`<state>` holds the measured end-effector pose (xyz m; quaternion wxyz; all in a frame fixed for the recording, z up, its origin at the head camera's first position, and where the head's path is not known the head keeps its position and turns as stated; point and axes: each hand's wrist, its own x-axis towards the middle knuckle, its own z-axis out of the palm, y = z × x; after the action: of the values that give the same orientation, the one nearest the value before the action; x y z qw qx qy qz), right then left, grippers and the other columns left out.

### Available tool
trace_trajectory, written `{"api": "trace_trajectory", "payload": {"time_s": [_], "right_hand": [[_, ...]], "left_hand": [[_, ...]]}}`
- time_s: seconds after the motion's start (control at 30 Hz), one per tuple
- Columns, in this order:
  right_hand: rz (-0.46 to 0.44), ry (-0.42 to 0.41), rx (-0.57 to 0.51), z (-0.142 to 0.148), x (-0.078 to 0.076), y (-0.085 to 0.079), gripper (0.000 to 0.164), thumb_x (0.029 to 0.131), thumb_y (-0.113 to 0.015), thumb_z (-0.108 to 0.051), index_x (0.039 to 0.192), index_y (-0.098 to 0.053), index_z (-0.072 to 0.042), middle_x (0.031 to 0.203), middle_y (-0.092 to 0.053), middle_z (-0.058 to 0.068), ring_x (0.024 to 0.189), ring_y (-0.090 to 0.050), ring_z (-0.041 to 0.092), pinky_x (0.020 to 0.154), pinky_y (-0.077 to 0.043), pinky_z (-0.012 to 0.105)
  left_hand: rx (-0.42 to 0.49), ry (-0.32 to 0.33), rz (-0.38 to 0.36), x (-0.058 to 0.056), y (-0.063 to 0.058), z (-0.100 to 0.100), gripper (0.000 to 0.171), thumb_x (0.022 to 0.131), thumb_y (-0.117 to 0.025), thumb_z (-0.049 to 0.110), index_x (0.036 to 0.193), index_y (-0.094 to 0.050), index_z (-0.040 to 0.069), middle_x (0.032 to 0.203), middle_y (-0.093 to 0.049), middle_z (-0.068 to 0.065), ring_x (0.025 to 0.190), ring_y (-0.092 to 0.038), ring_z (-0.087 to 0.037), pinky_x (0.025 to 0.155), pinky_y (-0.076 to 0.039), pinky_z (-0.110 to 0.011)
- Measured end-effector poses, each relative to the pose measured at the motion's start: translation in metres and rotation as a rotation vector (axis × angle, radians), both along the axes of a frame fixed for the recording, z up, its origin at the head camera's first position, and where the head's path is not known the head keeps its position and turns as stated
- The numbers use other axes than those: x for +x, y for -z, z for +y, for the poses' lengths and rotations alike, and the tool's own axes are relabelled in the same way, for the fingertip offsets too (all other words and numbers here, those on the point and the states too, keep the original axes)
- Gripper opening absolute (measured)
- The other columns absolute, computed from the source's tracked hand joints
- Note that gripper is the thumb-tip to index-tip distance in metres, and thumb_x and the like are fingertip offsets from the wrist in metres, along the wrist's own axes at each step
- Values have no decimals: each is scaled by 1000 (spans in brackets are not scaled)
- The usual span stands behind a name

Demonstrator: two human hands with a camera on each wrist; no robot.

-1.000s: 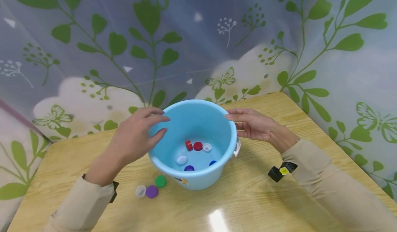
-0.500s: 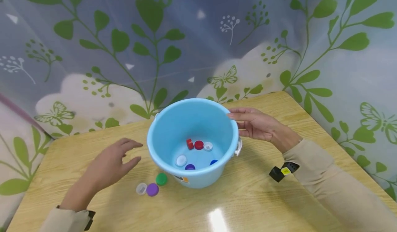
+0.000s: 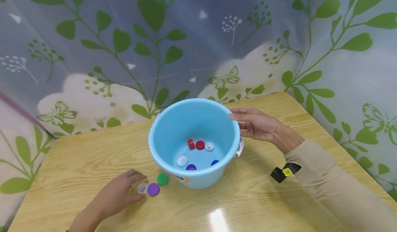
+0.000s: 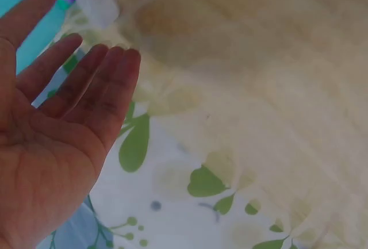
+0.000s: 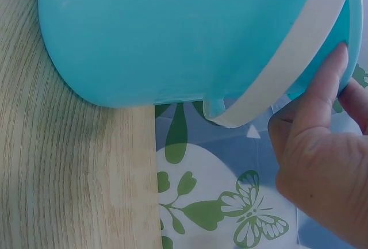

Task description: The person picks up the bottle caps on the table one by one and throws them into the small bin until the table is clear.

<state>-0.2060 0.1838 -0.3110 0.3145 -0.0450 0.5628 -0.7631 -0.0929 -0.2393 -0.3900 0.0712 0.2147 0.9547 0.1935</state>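
Note:
A light blue bucket (image 3: 198, 181) stands upright on the wooden table. My right hand (image 3: 258, 125) holds its rim on the right side; the right wrist view has a finger against the outer wall below the rim, near the white handle (image 5: 282, 59). Lower left, my left hand (image 3: 119, 194) reaches low over the table, thumb and fingers spread around a white bottle cap (image 3: 142, 188). Close beside that cap lie a purple bottle cap (image 3: 153, 189) and a green bottle cap (image 3: 162, 179). In the left wrist view the left fingers are extended, apart from the white cap.
Several caps lie on the bucket's floor, among them a red cap (image 3: 200, 145), a white cap (image 3: 182, 160) and a blue cap (image 3: 214, 162). Behind the table (image 3: 248, 197) hangs a leaf-patterned cloth (image 3: 186, 46), which also runs along the right side.
My left hand has moved from the bucket's left rim down and toward me to the white cap on the table. My right hand has stayed at the rim.

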Motion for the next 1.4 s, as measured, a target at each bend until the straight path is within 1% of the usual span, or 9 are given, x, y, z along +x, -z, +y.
{"api": "trace_trajectory", "payload": {"time_s": [0.2,0.3,0.6,0.8,0.9,1.03,1.17,1.27,1.4], "right_hand": [[3,-3,-2,0,0,0,49,97,-58,-12,140,-38,1,109,-63,13,90,-67,21,80,-57,33],[3,-2,-6,1,0,0,47,97,-58,-12,138,-39,1,108,-64,13,89,-67,20,79,-57,32],[2,-11,-29,2,0,1,45,97,-58,-12,136,-41,1,108,-64,14,89,-68,21,78,-57,32],[1,-9,-34,2,1,1,44,97,-58,-11,136,-42,0,108,-64,13,89,-68,20,78,-57,31],[-1,-7,-34,2,1,1,44,97,-58,-11,136,-42,0,108,-64,13,89,-68,20,78,-57,31],[-3,-4,-30,1,2,1,44,97,-58,-11,136,-42,0,107,-64,12,89,-68,20,79,-57,32],[-6,-3,-34,2,1,1,42,97,-57,-11,136,-42,-1,107,-65,12,89,-68,20,79,-57,32],[-7,-6,-40,2,1,1,42,97,-57,-11,136,-43,-1,107,-65,13,89,-68,20,79,-57,32],[-4,-5,-39,2,1,1,42,96,-58,-11,135,-44,-1,108,-64,13,89,-68,20,79,-57,32]], "left_hand": [[14,84,163,5,14,3,32,72,-81,15,102,-70,10,102,-63,0,93,-61,-19,81,-56,-41],[8,107,208,6,16,5,27,72,-80,12,97,-71,14,100,-63,2,92,-60,-18,80,-56,-40],[0,135,208,6,16,6,17,76,-77,5,91,-72,12,92,-62,3,85,-60,-14,72,-57,-32],[-4,127,217,6,16,7,15,78,-76,5,91,-72,11,92,-63,2,85,-60,-16,73,-57,-34],[-3,106,246,6,16,6,17,77,-77,4,92,-72,9,93,-63,2,86,-61,-16,75,-57,-34],[29,51,275,3,6,3,19,77,-78,3,95,-72,8,93,-63,4,86,-62,-15,74,-57,-33],[49,10,296,-4,-15,-2,20,78,-78,4,97,-72,9,95,-63,4,86,-61,-15,70,-56,-33],[45,13,348,-9,-33,-6,22,78,-78,3,98,-71,8,96,-63,1,86,-61,-17,67,-56,-34],[47,27,440,-17,-58,-8,26,76,-79,2,101,-71,5,98,-63,-2,83,-62,-18,62,-55,-33]]}}
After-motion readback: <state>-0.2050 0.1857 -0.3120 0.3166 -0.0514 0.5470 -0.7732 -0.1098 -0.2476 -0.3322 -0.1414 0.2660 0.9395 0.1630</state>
